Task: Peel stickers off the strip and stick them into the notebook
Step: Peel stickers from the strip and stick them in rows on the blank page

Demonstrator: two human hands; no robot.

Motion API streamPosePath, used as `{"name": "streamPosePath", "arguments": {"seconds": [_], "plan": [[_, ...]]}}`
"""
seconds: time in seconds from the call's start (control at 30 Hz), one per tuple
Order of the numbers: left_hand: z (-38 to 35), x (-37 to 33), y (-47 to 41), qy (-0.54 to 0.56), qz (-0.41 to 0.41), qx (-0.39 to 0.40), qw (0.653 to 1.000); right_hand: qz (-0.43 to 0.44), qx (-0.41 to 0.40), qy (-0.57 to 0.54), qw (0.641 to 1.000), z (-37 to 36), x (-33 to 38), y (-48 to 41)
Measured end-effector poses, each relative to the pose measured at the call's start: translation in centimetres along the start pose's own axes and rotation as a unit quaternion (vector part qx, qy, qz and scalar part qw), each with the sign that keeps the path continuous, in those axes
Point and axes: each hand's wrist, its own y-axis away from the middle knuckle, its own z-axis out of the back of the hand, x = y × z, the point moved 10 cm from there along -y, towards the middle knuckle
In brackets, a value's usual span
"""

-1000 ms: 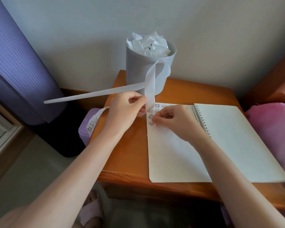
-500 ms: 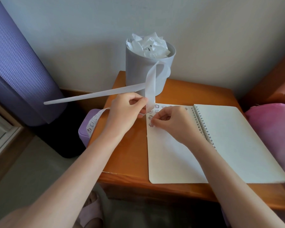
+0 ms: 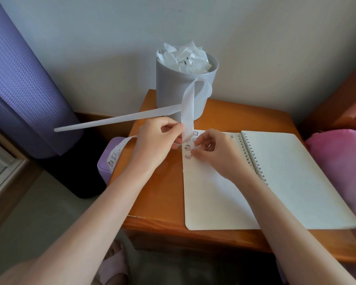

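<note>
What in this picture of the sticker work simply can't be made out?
All in the head view:
- Whether the right hand holds a sticker: its own curled fingers cover that spot on the notebook.
- What the stuck stickers show: too small.
- Where the strip comes from: the table hides most of the purple box.

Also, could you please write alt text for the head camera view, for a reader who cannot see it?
A person's left hand pinches a white sticker strip while the right hand works at small stickers on the open spiral notebook, on a wooden table beside a paper-filled grey bin.
</note>
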Motion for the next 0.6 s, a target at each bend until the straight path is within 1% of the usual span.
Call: {"name": "streamPosePath", "arguments": {"seconds": [0.2, 0.33, 0.5, 0.6], "plan": [[-0.06, 0.21, -0.06, 0.009, 0.007, 0.003, 1.000, -0.010, -0.006, -0.029, 1.000, 0.24, -0.36, -0.29], [-0.17, 0.24, -0.06, 0.011, 0.006, 0.006, 1.000, -0.017, 0.018, -0.036, 0.999, -0.02, -0.25, -0.06], [-0.28, 0.32, -0.06, 0.013, 0.005, 0.010, 1.000, -0.002, 0.023, -0.008, 1.000, -0.35, -0.14, -0.09], [-0.30, 0.33, -0.08, 0.013, 0.003, 0.013, 1.000, 0.010, 0.004, -0.042, 0.999, 0.47, 0.34, -0.08]]}}
